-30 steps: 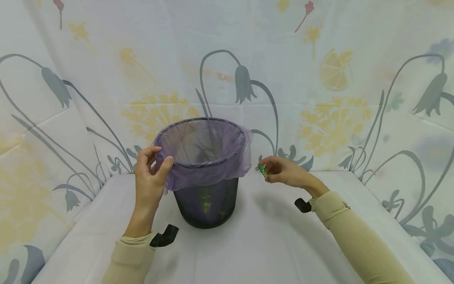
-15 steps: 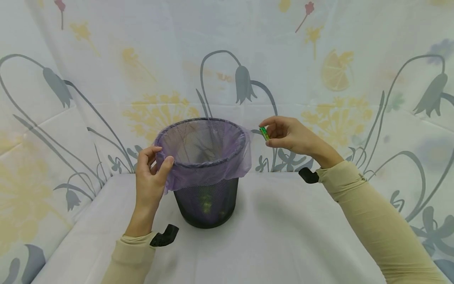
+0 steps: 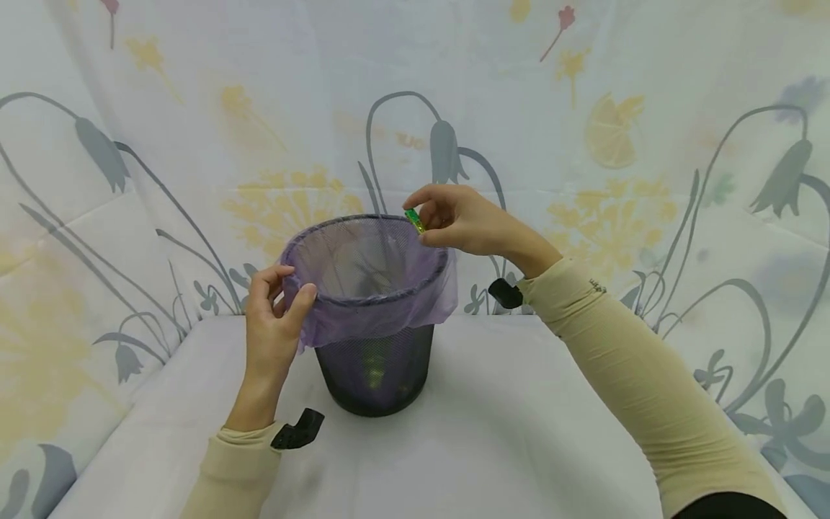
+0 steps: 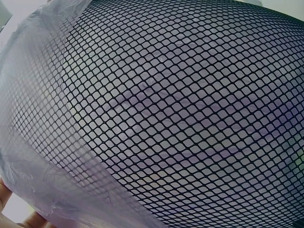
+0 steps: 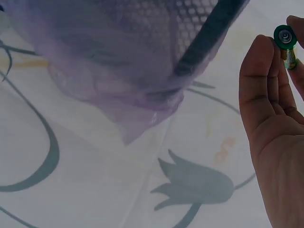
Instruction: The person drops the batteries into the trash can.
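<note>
A black mesh wastebasket (image 3: 382, 386) stands upright on the white-covered table, lined with a thin purple plastic bag (image 3: 369, 323) folded over its rim. My left hand (image 3: 275, 321) holds the lined rim at the left, thumb in front and fingers behind. Mesh and bag fill the left wrist view, with only fingertips (image 4: 35, 221) at its lower left corner. Over the basket's right rear rim, my right hand (image 3: 467, 222) pinches a small green and gold battery (image 3: 414, 220) between thumb and fingers. Its terminal end faces the right wrist camera.
Something yellow-green shows dimly through the basket's lower mesh (image 3: 375, 366). A floral-patterned cloth (image 3: 609, 238) hangs behind and at both sides of the white tabletop (image 3: 493, 432). Each sleeve carries a black wrist mount (image 3: 298, 430).
My right hand rose from beside the basket with the battery, then moved left until it hung over the rim. The left hand keeps its hold on the rim.
</note>
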